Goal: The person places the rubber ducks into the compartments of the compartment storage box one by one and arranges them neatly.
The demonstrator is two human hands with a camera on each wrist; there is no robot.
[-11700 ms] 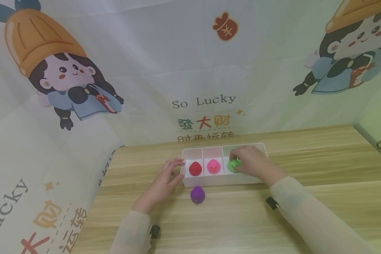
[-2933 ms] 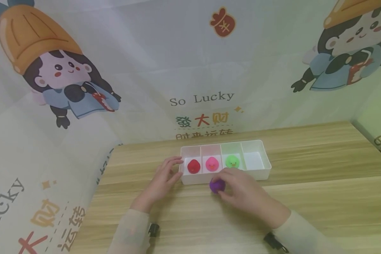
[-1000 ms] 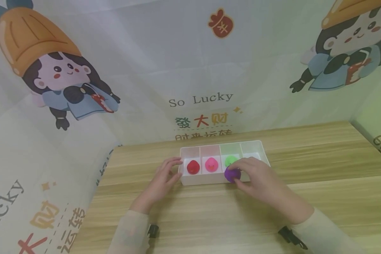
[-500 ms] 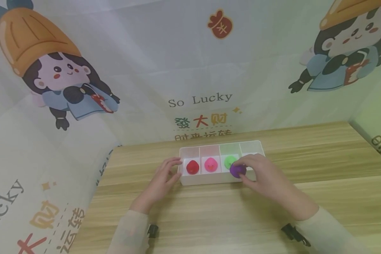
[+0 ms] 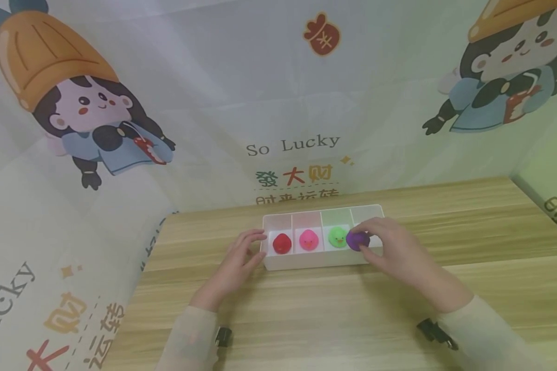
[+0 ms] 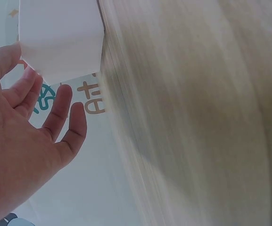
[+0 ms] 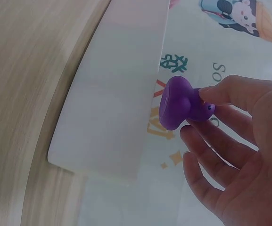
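A purple toy duck (image 7: pixel 176 103) is pinched between the thumb and fingers of my right hand (image 5: pixel 392 245), over the rightmost compartment of a long white tray (image 5: pixel 315 262). The right wrist view shows the duck tilted, its flat base turned away from the palm, above the tray's rim. Inside the tray sit a red duck (image 5: pixel 282 243), a pink duck (image 5: pixel 308 239) and a green duck (image 5: pixel 338 237), each in its own compartment. My left hand (image 5: pixel 234 263) touches the tray's left end with thumb and fingertips; its other fingers (image 6: pixel 77 125) are loosely spread.
The tray stands on a wood-grain table (image 5: pixel 306 319), near its back edge. Behind it hangs a printed cloth (image 5: pixel 223 93) with cartoon figures and lettering. A black device (image 5: pixel 436 332) is worn at the right wrist, another black device (image 5: pixel 224 337) at the left.
My right hand has picked the purple duck off the table and carried it right and back, over the tray's right part. The green duck was released earlier. My left hand stays at the tray's end.
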